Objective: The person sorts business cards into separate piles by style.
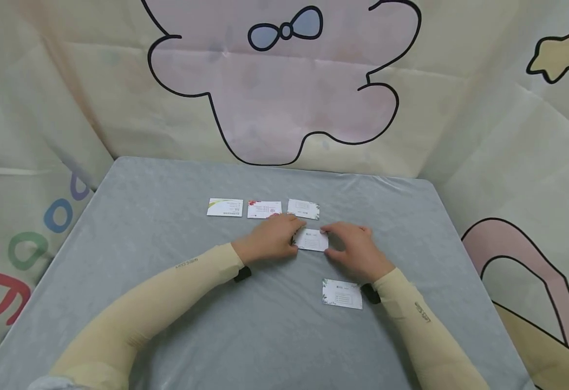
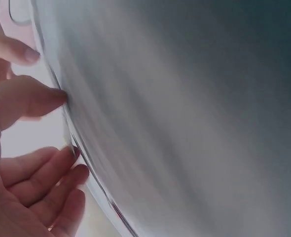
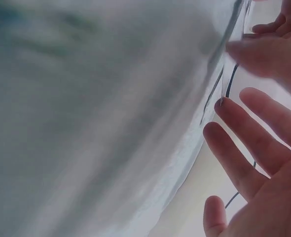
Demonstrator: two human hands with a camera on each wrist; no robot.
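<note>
A white business card [image 1: 312,239] with small printed lines and leaf decoration is held between both hands near the table's middle. My left hand [image 1: 272,238] grips its left side, thumb at the near corner and fingers at the far one. On the opposite side, my right hand [image 1: 357,250] pinches the card's right edge between thumb and fingertip. In the right wrist view the right hand [image 3: 264,128] has its other fingers spread apart. The left wrist view shows the left hand [image 2: 32,148] with its lower fingers bent; the card is barely distinguishable there.
A row behind the hands holds a card with a yellow curve [image 1: 224,207], a card with red flowers [image 1: 263,209] and a leaf-cornered card [image 1: 303,208]. Another leaf-patterned card [image 1: 342,294] lies nearer, by the right wrist. A grey cloth covers the table [image 1: 191,309]; printed curtains [image 1: 274,108] surround it.
</note>
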